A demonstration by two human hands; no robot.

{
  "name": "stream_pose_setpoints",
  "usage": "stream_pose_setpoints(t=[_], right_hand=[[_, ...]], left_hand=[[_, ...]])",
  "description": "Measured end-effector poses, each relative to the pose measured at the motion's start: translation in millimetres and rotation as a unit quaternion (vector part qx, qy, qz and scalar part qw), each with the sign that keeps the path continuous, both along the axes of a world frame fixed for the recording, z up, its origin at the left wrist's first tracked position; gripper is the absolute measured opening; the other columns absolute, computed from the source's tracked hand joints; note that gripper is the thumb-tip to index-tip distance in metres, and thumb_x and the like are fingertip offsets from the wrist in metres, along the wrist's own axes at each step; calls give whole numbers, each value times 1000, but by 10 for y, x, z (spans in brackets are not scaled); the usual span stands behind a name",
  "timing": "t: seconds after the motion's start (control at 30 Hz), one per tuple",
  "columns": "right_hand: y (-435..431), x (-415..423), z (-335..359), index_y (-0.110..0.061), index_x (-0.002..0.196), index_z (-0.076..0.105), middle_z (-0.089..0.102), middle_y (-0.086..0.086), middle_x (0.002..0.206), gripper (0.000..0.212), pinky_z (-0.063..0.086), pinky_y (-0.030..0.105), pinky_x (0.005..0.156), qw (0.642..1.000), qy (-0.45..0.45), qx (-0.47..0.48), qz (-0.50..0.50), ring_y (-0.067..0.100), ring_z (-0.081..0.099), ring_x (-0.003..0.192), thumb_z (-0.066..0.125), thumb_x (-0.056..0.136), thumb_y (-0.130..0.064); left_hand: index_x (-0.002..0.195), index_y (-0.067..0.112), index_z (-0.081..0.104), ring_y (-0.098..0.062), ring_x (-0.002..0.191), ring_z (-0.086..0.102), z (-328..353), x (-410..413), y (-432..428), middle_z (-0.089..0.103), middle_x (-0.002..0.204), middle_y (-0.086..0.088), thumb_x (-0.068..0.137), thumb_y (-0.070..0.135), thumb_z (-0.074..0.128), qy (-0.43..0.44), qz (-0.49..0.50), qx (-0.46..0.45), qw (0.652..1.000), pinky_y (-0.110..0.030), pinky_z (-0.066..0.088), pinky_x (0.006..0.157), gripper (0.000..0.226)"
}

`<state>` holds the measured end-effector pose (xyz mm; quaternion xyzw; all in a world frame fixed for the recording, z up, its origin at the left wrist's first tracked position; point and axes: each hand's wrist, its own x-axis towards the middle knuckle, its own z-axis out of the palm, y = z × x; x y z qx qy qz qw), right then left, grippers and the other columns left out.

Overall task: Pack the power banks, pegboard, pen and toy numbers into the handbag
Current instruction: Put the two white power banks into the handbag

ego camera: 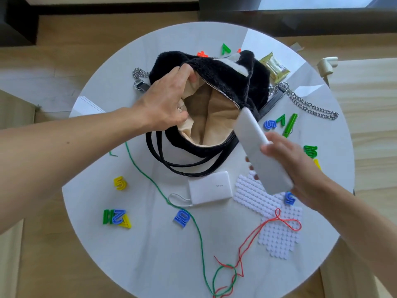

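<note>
My left hand pinches the handbag rim open mid-frame so my right hand, gripping a power bank, can slide it in.

The fluffy black handbag with a tan cloth inside lies open on the table. A long white power bank tilts over its right edge. A flat white power bank lies below the bag, beside the white bumpy plastic pegboard. A green pen and bright plastic toy numbers lie around.

Cords (green, red), snack packet
</note>
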<state>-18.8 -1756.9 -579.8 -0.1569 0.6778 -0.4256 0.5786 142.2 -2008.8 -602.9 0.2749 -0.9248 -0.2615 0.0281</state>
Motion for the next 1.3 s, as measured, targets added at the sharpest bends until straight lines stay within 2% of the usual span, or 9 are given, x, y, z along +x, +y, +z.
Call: stream_pose_setpoints(t=[0.17,0.33,0.43,0.53,0.63,0.73,0.83,0.93,1.3], right_hand=[[-729,143,-61,-6,126,57,67,19,102,52,57,38,76,972,-231,11,-37,27,66,88,58,90,-44],[-1348,290,-203,-6,130,56,65,20,109,50,55,43,88,963,-239,43,-115,34,63,93,59,95,-42],[-1647,350,-262,-3,126,63,72,22,114,42,55,47,99,984,-140,46,-100,34,70,107,60,95,-30],[-1847,386,-318,-2,108,64,68,14,88,27,57,38,86,986,129,100,24,31,69,99,58,91,-22],[-1882,401,-406,-13,112,51,49,-3,81,27,44,29,72,892,385,80,221,25,57,95,62,88,-19],[-1876,372,-598,-11,135,47,55,11,123,52,49,40,87,748,544,20,380,36,53,124,64,86,-18],[-1852,286,-759,-15,155,24,32,15,156,88,37,46,114,670,605,10,430,37,33,144,72,82,-17],[-1852,231,-850,-14,157,21,31,15,159,79,29,44,120,643,645,-22,412,36,31,146,65,91,-20],[-1732,219,-816,-10,147,34,42,16,148,49,49,51,100,674,649,21,352,39,49,130,48,100,-11]], left_hand=[[121,10,44,-30,96,54,18,3,-12,51,112,-12,69,6,69,25,-3,-3,1000,-47,49,82,58],[127,11,43,-27,96,56,114,-35,-56,51,113,-8,68,5,66,58,-22,1,998,-40,50,81,63],[134,16,40,-17,93,51,186,-85,-87,44,110,3,69,4,65,59,-36,8,998,-16,40,73,71],[141,19,37,-15,96,47,263,-132,-106,40,110,7,67,1,69,40,-59,14,997,-12,37,71,83],[141,21,35,-23,98,55,316,-152,-98,45,112,1,66,-2,69,1,-83,19,996,-28,49,75,86],[138,20,36,-27,93,57,332,-108,-126,45,111,-3,65,-4,69,-40,-80,18,996,-41,52,75,84],[137,17,35,-26,85,60,326,-60,-186,44,113,-5,66,-4,70,-68,-62,25,995,-44,53,74,83],[137,16,35,-27,86,63,309,-21,-231,46,117,-7,66,-3,69,-79,-52,31,995,-49,53,76,81],[137,17,36,-24,81,62,277,29,-267,45,115,-7,68,-2,68,-75,-41,42,995,-49,55,68,79]])
